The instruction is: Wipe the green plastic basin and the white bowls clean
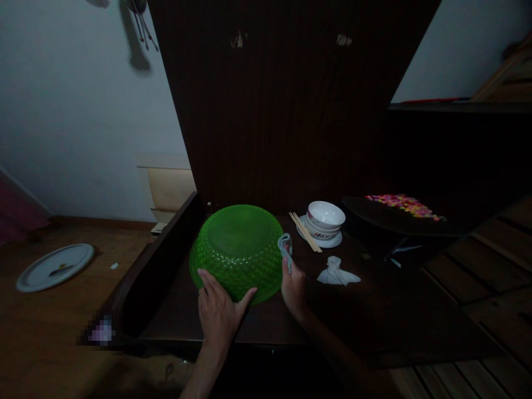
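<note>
A green textured plastic basin [239, 238] lies upside down on the dark wooden tabletop [174, 310]. My left hand [220, 307] rests on its near side, thumb and fingers spread against the wall and rim. At the basin's right side, my right hand [294, 285] is closed on a pale, crumpled cloth [286, 246], which touches or nearly touches the basin's wall. Another crumpled white cloth or tissue [337, 271] lies on the table to the right of that hand.
Stacked white bowls [326, 215] stand on a plate [336, 240] at the back right, with wooden chopsticks [306, 234] leaning across its edge. A dark panel [270, 111] rises behind. Colourful small pieces [405, 205] lie farther right. A white round lid or tray [56, 267] is at left.
</note>
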`<state>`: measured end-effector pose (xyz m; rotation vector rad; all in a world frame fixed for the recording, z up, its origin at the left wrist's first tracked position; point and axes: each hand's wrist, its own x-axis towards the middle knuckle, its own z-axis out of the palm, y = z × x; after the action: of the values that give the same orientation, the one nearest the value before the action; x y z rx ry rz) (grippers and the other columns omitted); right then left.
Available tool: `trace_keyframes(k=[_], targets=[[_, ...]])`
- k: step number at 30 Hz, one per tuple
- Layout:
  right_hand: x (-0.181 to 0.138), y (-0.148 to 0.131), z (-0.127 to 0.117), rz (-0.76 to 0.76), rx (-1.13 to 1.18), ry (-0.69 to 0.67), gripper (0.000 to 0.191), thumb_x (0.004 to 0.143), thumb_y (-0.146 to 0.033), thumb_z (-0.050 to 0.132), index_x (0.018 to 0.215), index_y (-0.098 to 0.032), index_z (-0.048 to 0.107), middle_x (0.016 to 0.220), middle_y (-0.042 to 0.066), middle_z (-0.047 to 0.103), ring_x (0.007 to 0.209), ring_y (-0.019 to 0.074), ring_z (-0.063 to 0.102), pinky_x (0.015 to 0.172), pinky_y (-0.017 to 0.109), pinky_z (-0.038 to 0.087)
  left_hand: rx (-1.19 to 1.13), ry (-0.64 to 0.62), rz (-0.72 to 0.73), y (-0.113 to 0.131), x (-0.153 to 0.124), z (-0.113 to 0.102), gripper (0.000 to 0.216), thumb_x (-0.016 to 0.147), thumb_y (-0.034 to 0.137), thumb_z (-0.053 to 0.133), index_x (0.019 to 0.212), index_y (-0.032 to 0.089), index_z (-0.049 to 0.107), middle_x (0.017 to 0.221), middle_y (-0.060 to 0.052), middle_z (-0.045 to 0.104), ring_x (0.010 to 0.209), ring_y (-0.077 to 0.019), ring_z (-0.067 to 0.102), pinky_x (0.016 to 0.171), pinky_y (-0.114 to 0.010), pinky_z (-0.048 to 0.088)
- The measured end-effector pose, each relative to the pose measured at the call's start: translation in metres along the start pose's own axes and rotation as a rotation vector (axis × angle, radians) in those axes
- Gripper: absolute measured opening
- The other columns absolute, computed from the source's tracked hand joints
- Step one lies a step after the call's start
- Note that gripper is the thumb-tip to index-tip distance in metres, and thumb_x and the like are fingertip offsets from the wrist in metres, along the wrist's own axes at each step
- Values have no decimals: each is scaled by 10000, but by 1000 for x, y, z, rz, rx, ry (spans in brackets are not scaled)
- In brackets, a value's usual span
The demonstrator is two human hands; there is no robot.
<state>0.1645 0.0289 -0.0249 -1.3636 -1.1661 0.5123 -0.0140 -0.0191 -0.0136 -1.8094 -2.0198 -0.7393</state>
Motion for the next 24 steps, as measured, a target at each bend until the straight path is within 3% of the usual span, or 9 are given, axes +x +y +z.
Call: trace_keyframes(k=[3, 5, 7, 9, 12, 14, 19, 21, 24], targets=[[-37, -7, -7, -10, -11, -71, 508, 932, -512, 450, 1192, -164, 711, 1217, 139, 714, 1189, 291, 645, 1017, 407, 500, -8, 3, -3, 1, 1, -2, 1334, 765, 873, 388, 1458, -229, 94, 1424, -487, 350, 1046, -444, 617, 887, -526, 503], [-48, -12, -17, 47, -13, -133, 474, 922, -524, 468, 1039, -166, 755, 987, 120, 767, 991, 284, 715, 881, 376, 558, -29, 2, -2, -1, 1, -2, 1331, 766, 869, 400, 1464, -220, 86, 1430, -483, 346, 1067, -451, 613, 900, -531, 500], [-43, -18, -29, 170, -12, -83, 506, 917, -566, 459, 879, -156, 754, 765, 95, 738, 750, 259, 708, 709, 352, 567, -70, -1, 2, -4, 0, -1, 1305, 775, 857, 412, 1487, -184, 74, 1453, -462, 340, 1094, -454, 607, 914, -537, 498], [-27, -21, -40, 256, 22, 65, 544, 919, -590, 436, 813, -144, 729, 714, 89, 706, 685, 239, 672, 659, 344, 548, -129, -13, -11, -10, -1, 0, 1247, 793, 831, 429, 1526, -110, 66, 1478, -415, 359, 1116, -442, 608, 920, -532, 504], [6, -21, -50, 298, 77, 236, 562, 893, -608, 462, 883, -112, 727, 781, 114, 716, 798, 267, 685, 749, 376, 547, -215, -64, -61, -23, -2, -1, 1166, 819, 785, 460, 1557, -31, 75, 1452, -341, 459, 1135, -420, 610, 907, -524, 525], [25, -19, -49, 271, 80, 260, 605, 878, -618, 481, 1011, -81, 725, 902, 151, 740, 931, 308, 689, 857, 430, 529, -270, -94, -78, -34, 1, -3, 1117, 835, 755, 475, 1554, -24, 120, 1404, -314, 520, 1154, -414, 600, 915, -535, 526], [61, -9, -26, 41, 69, 137, 729, 876, -624, 470, 1298, -50, 626, 1370, 200, 601, 1360, 328, 475, 1156, 481, 313, -411, -93, -99, -61, 18, -3, 1089, 797, 688, 608, 1577, 93, 137, 1486, -252, 458, 1310, -397, 504, 1011, -565, 484], [69, -5, -13, 52, 93, 49, 757, 867, -657, 450, 1296, -61, 632, 1371, 193, 605, 1353, 314, 488, 1158, 468, 319, -444, -133, -93, -68, 25, 0, 1154, 778, 677, 637, 1586, 97, 53, 1532, -266, 394, 1359, -402, 467, 1041, -572, 463], [67, 2, 2, 131, 124, -57, 748, 867, -680, 410, 1228, -83, 681, 1214, 187, 703, 1186, 308, 627, 1065, 467, 436, -440, -258, -77, -73, 32, 4, 1165, 799, 674, 613, 1580, 65, 0, 1477, -300, 457, 1312, -408, 530, 999, -563, 490]])
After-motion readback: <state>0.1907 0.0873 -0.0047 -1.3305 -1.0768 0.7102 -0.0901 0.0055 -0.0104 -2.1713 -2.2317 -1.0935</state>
